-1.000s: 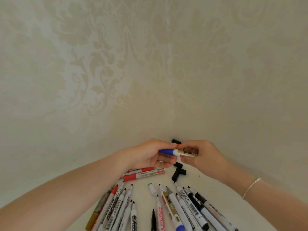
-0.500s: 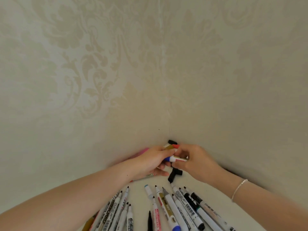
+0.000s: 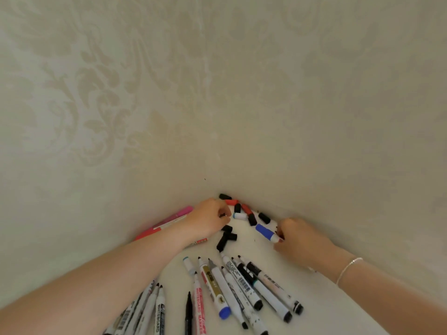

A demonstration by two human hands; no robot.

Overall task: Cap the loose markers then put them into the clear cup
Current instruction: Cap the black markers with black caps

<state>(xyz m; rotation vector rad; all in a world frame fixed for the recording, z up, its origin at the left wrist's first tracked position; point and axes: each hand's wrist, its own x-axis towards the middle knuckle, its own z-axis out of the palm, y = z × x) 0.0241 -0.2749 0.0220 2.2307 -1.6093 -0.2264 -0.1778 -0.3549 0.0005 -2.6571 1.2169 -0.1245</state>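
Your right hand [image 3: 300,240] has its fingers curled round the blue-capped marker [image 3: 267,232], pinching it at the white barrel just behind the cap. The marker lies low over the white table [image 3: 321,308] near the right wall, its long axis running from your fingers up and to the left, blue cap leading toward the corner (the rest of the barrel is hidden inside your fist). Your left hand [image 3: 209,220] sits further into the corner with its fingers curled down at the pile of loose caps [image 3: 243,211]; it seems to pinch something small and dark at the fingertips, but you cannot tell for sure what it holds.

The caps — black, red, one white with a blue end — are scattered in the corner between your two hands, with a few more black ones [image 3: 227,236] just below your left hand. Nearer you, a fan of uncapped markers [image 3: 232,286] lies on the table, tips pointing toward the corner. A second bunch [image 3: 147,308] lies beside your left forearm. Pink and red markers [image 3: 169,221] rest along the left wall behind that wrist. A thin bracelet [image 3: 348,268] circles your right wrist.
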